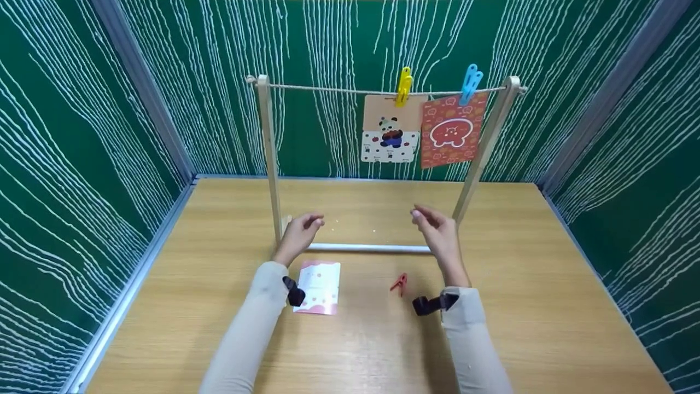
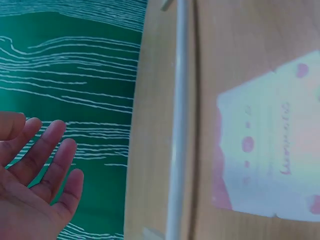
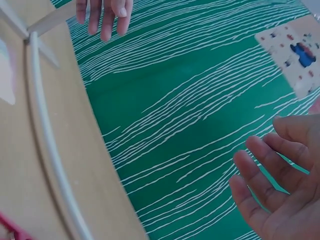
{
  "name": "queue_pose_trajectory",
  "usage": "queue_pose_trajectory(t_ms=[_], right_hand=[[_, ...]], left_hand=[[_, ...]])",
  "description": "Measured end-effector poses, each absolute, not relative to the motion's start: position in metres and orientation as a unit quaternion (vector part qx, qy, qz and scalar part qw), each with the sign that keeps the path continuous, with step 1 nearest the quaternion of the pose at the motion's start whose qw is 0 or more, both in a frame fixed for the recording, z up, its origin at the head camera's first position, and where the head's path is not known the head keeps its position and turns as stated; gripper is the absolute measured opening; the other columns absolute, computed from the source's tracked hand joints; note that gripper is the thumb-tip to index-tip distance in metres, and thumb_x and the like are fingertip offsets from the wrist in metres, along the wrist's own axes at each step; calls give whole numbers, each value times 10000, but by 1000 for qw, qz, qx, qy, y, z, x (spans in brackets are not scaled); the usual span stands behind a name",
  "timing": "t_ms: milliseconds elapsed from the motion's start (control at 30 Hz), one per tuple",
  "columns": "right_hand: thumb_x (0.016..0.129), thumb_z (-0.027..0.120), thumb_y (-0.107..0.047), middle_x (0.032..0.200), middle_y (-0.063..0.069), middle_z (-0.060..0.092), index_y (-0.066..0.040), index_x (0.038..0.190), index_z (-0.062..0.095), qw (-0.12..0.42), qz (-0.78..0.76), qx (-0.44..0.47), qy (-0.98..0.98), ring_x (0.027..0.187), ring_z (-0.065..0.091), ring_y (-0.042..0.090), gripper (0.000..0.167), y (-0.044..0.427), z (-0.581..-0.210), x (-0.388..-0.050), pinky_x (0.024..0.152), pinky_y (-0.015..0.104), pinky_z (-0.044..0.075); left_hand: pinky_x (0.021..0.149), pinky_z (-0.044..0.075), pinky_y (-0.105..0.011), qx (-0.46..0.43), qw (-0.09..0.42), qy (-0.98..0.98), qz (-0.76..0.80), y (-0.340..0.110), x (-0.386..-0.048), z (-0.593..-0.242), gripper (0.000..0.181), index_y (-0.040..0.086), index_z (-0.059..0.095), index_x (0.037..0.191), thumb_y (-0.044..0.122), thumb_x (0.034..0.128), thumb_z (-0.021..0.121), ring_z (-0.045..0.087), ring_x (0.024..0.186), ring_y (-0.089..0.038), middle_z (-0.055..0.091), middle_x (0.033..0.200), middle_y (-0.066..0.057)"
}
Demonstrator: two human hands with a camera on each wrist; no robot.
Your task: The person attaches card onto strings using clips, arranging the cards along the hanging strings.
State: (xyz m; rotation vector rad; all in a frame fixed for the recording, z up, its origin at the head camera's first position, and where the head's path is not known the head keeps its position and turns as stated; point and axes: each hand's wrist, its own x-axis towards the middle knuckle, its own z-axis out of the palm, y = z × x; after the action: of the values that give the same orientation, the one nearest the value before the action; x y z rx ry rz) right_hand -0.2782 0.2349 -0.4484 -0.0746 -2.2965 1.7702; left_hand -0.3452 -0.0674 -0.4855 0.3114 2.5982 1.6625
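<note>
My left hand [image 1: 301,234] hovers near the frame's left post, fingers loosely bent and holding nothing; its spread fingers show in the left wrist view. My right hand [image 1: 439,232] is raised inside the right post, also with nothing in its relaxed fingers. Below the left wrist a pink-and-white card [image 1: 320,287] lies flat on the table, partly covered by the wrist camera. A red clothespin [image 1: 401,283] lies on the table left of the right wrist. From the string, a yellow clothespin [image 1: 404,87] holds a panda card [image 1: 389,142], and a blue clothespin [image 1: 470,85] holds a red card [image 1: 453,134].
A wooden frame with a left post [image 1: 269,158] and a right post [image 1: 486,148] carries the string [image 1: 328,89]. A white bar [image 1: 372,248] joins the posts low down. Green walls with white streaks [image 1: 328,33] enclose the wooden table [image 1: 361,350].
</note>
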Motion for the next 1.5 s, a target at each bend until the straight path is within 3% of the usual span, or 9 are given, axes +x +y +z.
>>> queue_pose_trajectory(t_ms=[233, 567, 867, 1233, 1367, 1500], right_hand=[[959, 582, -312, 1225, 166, 630, -66, 1296, 578, 104, 599, -60, -792, 1078, 610, 248, 417, 235, -475, -272, 858, 202, 491], [957, 598, -230, 1180, 239, 644, 30, 1258, 591, 109, 606, -71, -785, 1016, 649, 286, 398, 234, -508, -264, 769, 145, 486], [954, 597, -205, 1119, 244, 645, 62, 1245, 575, 77, 593, -97, -795, 1002, 636, 357, 395, 232, -533, -258, 778, 261, 518], [934, 609, -155, 1032, 166, 617, 71, 1188, 584, 51, 608, -130, -782, 821, 633, 224, 342, 225, -563, -250, 724, 323, 558], [914, 636, -168, 999, 143, 603, 56, 1181, 570, 54, 601, -144, -784, 776, 602, 166, 355, 222, -569, -248, 669, 310, 562], [892, 663, -176, 975, 140, 585, 47, 1190, 524, 55, 590, -155, -790, 775, 595, 193, 398, 221, -576, -245, 649, 290, 550]], left_hand=[[972, 483, -406, 108, 1, 839, 533, -80, -341, -510, 285, -15, 619, 1194, 157, 981, 540, 616, 1085, -302, 670, 1136, -176], [882, 516, -408, 122, 6, 857, 500, -88, -331, -539, 273, -81, 616, 1161, 99, 972, 532, 623, 984, -308, 667, 1037, -193], [843, 523, -416, 92, 29, 869, 486, -97, -327, -561, 286, -117, 594, 1134, 29, 889, 608, 620, 944, -326, 653, 983, -209], [861, 506, -387, 58, 62, 888, 451, -104, -332, -572, 332, -63, 597, 1129, 92, 854, 701, 599, 943, -259, 643, 1007, -167], [794, 487, -341, 63, 69, 889, 449, -105, -333, -572, 344, -77, 587, 1089, 83, 821, 732, 543, 866, -216, 595, 949, -151], [766, 456, -319, 64, 80, 891, 443, -106, -333, -571, 398, -88, 571, 1088, 88, 788, 765, 489, 838, -196, 552, 936, -141]])
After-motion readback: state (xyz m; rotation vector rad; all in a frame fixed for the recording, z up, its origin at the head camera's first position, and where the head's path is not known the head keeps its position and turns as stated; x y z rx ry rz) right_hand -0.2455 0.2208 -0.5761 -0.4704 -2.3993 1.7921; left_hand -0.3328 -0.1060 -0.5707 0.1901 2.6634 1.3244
